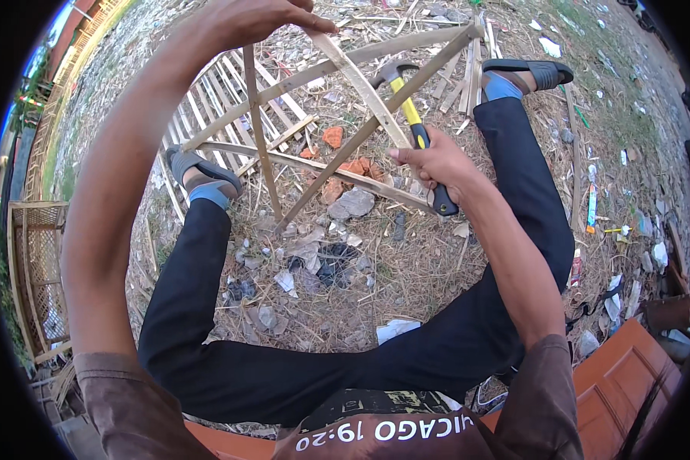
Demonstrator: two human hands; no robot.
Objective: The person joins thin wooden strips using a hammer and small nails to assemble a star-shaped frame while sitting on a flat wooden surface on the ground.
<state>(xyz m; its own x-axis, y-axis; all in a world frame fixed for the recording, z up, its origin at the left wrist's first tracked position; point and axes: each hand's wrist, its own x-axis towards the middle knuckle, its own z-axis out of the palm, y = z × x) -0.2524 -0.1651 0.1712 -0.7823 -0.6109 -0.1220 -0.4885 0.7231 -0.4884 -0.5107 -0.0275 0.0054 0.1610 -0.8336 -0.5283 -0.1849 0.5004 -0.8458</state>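
My right hand [443, 162] is closed around the black lower grip of a claw hammer [409, 109] with a yellow and black handle; its steel head points away from me. The thumb lies at the near end of a pale wooden strip [359, 86]. At the strip's far end my left hand [264, 18] has its fingers closed on the wood, partly cut off by the picture's top edge. Below the strip, a frame of thin wooden slats [364, 126] stands between my feet, with several pieces crossing at angles.
Loose slats [280, 80] lie beyond the frame. Broken orange bricks [332, 136] and a grey stone [352, 203] sit under it. Litter and dry straw cover the ground. An orange panelled board [625, 383] is at lower right, a lattice panel [42, 276] at left.
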